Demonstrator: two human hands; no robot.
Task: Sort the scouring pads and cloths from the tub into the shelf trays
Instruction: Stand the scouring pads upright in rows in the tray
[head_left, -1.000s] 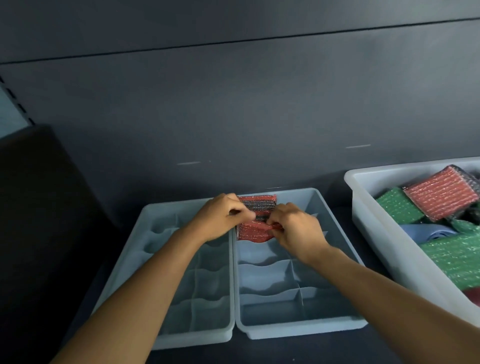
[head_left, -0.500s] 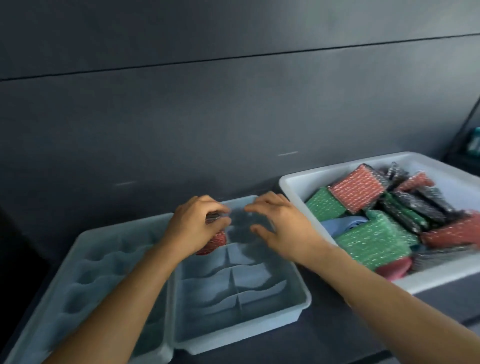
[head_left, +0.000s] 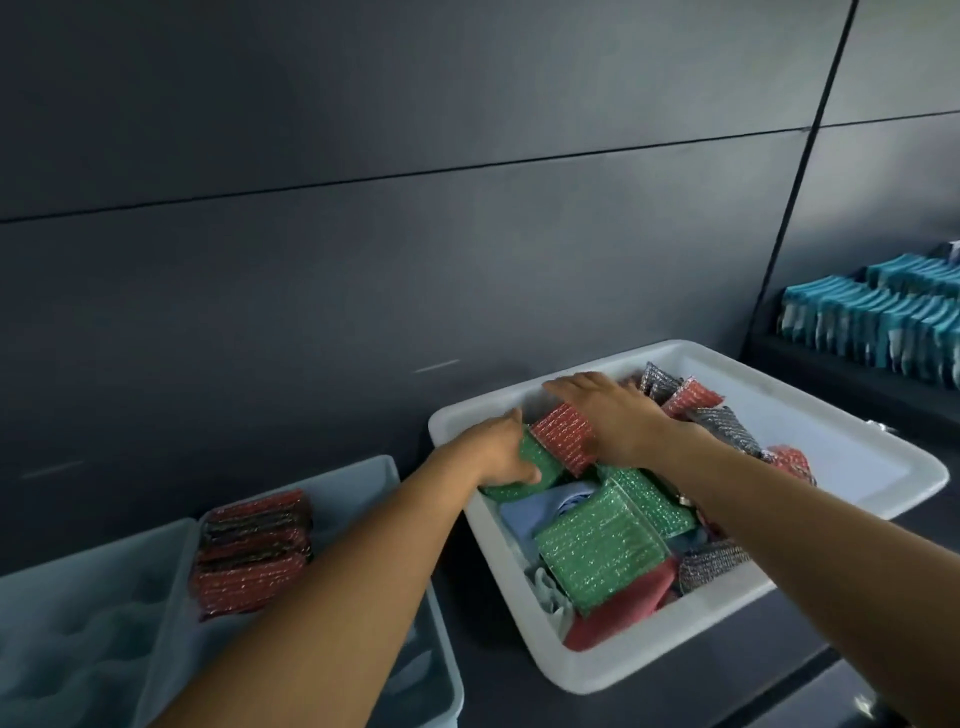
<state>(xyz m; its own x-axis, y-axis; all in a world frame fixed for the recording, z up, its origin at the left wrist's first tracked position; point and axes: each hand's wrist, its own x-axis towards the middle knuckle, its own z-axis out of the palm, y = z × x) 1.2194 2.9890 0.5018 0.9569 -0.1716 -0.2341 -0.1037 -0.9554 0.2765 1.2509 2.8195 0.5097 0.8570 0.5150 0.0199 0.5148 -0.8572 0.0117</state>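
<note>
nearby, red pads (head_left: 253, 553) in tray (head_left: 358, 480) — teal packs (head_left: 872, 319)

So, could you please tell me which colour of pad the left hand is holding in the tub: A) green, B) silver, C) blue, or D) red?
A: the left hand has its thumb and fingers round a green pad inside the white tub.

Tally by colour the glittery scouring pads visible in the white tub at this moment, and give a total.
Green pads: 3
Red pads: 3
Silver-grey pads: 3
Total: 9 visible in the white tub; more may lie buried under these or behind the arms.
</note>
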